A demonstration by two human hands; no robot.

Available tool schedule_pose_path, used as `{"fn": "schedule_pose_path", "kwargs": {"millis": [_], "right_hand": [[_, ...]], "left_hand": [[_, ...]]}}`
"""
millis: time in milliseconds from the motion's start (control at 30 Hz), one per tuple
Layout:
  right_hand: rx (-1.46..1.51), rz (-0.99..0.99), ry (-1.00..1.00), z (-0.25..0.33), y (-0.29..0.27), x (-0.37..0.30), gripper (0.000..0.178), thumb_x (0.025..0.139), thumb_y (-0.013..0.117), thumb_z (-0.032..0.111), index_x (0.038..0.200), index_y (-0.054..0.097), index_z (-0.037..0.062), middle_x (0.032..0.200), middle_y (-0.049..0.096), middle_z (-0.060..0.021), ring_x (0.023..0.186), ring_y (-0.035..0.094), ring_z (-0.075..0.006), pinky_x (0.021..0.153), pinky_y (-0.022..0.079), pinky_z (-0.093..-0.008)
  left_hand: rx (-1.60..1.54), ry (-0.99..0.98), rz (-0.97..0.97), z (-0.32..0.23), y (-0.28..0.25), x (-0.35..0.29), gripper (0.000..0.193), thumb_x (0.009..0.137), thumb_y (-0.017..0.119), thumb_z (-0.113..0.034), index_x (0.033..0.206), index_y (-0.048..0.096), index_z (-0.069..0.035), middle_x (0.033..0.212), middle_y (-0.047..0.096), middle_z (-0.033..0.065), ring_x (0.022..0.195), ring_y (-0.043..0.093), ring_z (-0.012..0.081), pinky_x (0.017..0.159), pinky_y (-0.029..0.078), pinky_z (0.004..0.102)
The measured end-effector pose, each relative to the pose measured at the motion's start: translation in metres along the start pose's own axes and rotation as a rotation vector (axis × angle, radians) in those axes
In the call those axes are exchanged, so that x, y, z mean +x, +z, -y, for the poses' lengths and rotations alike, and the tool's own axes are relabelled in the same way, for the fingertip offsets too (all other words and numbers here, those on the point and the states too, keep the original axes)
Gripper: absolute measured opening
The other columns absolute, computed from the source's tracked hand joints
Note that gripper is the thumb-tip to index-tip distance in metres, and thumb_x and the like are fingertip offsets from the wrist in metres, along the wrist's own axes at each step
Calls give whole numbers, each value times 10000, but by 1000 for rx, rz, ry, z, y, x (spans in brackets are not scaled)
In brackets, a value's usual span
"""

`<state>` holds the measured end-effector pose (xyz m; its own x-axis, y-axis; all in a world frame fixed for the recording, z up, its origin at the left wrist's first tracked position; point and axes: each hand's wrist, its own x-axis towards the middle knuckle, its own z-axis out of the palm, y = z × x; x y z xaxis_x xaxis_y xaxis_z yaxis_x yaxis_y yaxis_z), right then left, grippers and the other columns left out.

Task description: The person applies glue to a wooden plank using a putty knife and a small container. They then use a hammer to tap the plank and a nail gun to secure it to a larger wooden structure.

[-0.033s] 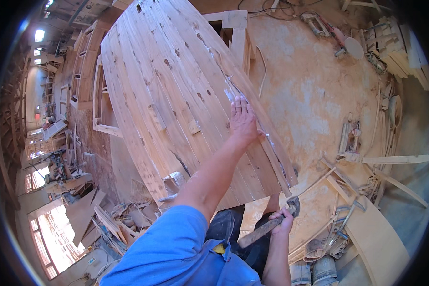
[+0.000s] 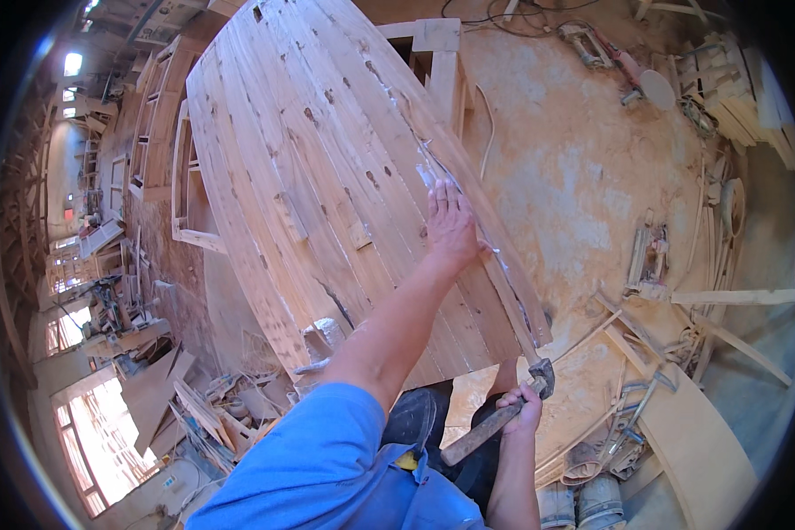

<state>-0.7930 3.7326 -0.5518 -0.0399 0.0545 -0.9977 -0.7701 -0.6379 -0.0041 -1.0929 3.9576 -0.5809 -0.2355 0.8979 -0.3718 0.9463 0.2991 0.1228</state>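
Note:
A large panel of joined wooden planks (image 2: 327, 132) spreads before me, with knots, dark cracks and whitish glue along its seams. My left hand (image 2: 451, 216) lies flat on it near the right edge, fingers stretched forward, beside a smear of white glue (image 2: 426, 174). Under and past its wrist runs a narrow wooden strip (image 2: 509, 306) along that edge. My right hand (image 2: 523, 412) grips a hammer (image 2: 479, 435) by the handle, close to the head. The dark metal head is at the strip's near end; whether they touch I cannot tell.
Small wood blocks (image 2: 359, 235) and a crumpled plastic-like bag (image 2: 329, 332) rest on the panel. Wooden frames (image 2: 197, 177) stand beyond its left side. On the right floor are an angle grinder (image 2: 629, 66), clamps (image 2: 632, 433), a curved board (image 2: 702, 450) and buckets (image 2: 601, 502). Scrap wood (image 2: 208, 411) is heaped left.
The hammer head has turned and shifted slightly up toward the strip's near end, with my right hand tilting a little. My left hand stays in place on the panel.

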Motion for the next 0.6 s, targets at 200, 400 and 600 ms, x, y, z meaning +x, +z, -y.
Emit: {"fn": "schedule_pose_path", "kwargs": {"millis": [200, 400, 600], "right_hand": [[-2, -79, -11, 6, -8, 5, 212, 949, 609, 183, 776, 496, 137, 652, 501, 6, 541, 520, -138, 511, 453, -330], [-31, 9, 39, 6, 0, -1, 192, 952, 610, 184, 795, 513, 129, 643, 500, 13, 533, 516, -132, 504, 459, -325], [56, -77, 19, 3, -1, 6, 162, 947, 632, 187, 857, 507, 136, 665, 522, 2, 536, 512, -157, 514, 446, -336]], "left_hand": [[10, 0, -32, 1, 3, 1, 1320, 561, 892, -599, 1472, 313, 161, 1583, 296, 315, 1523, 185, 437, 1260, 114, 506], [14, -1, -36, 3, 0, 5, 1313, 540, 893, -611, 1452, 349, 161, 1573, 313, 318, 1510, 213, 444, 1256, 127, 505], [43, -8, -21, 0, -1, 8, 1270, 548, 888, -611, 1432, 394, 156, 1580, 303, 319, 1506, 225, 444, 1254, 132, 500]]}}
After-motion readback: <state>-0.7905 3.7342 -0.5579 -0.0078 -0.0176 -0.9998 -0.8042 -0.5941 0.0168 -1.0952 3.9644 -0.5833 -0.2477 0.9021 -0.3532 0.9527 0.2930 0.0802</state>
